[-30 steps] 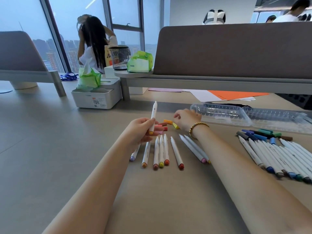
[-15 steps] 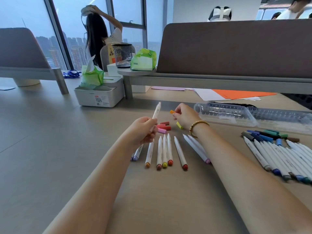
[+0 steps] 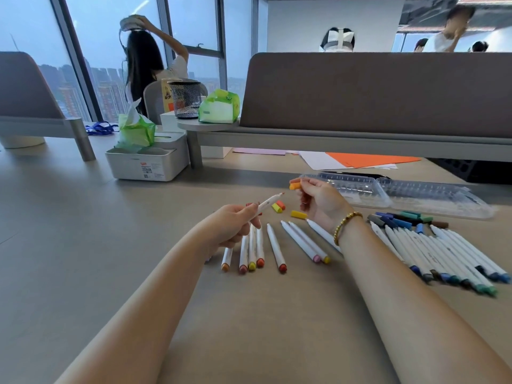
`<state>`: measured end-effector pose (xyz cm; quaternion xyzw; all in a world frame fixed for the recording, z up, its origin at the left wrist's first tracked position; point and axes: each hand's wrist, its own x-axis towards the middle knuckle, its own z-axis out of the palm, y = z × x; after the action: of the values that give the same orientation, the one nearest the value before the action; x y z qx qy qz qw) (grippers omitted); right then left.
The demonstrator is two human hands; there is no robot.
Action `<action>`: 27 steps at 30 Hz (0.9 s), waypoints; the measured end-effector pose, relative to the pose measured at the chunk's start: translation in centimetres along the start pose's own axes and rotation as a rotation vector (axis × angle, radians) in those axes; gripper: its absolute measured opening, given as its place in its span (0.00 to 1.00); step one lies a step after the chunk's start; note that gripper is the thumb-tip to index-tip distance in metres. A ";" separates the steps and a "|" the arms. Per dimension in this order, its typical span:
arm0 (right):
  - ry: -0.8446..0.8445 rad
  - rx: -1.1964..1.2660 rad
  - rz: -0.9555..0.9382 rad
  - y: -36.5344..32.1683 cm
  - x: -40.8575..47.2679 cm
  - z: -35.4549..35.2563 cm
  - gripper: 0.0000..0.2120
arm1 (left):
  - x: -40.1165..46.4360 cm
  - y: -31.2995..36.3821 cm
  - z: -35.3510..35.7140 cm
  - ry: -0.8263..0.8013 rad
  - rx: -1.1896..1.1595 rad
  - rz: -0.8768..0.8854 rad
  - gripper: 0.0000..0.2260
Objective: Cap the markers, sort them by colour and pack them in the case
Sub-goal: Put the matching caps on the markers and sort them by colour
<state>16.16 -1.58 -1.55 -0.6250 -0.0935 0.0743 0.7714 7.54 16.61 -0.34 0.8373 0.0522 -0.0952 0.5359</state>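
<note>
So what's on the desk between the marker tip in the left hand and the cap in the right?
In the head view, below the gap between the marker and the orange cap, a yellow cap and an orange-red cap lie on the desk.

Two hands up: one uncapped marker (image 3: 267, 204) in the left, one orange cap (image 3: 294, 185) in the right. Seven warm-coloured markers (image 3: 276, 248) lie flat. Three loose caps (image 3: 298, 214) beyond them. One clear case (image 3: 393, 194).
</note>
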 end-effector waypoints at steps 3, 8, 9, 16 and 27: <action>0.011 0.011 -0.002 0.0 0.1 0.3 0.10 | 0.1 -0.2 -0.2 -0.020 -0.041 -0.007 0.18; 0.116 -0.069 -0.003 0.1 -0.2 1.3 0.11 | 0.3 -0.4 -0.9 0.008 -0.107 0.008 0.18; 0.105 -0.046 0.009 0.1 -0.2 1.5 0.11 | 0.3 -0.5 -1.0 0.006 -0.108 0.008 0.18; 0.101 -0.302 -0.008 0.2 -0.3 2.0 0.08 | 0.2 -0.6 -1.2 -0.004 -0.111 0.024 0.18; -0.020 -0.239 -0.020 -0.2 -0.6 1.7 0.11 | 0.1 -0.4 -1.0 -0.042 -0.016 -0.004 0.17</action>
<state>15.16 -0.17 -1.04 -0.7109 -0.1154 0.0612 0.6911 7.62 17.73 -0.30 0.8307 0.0432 -0.1133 0.5433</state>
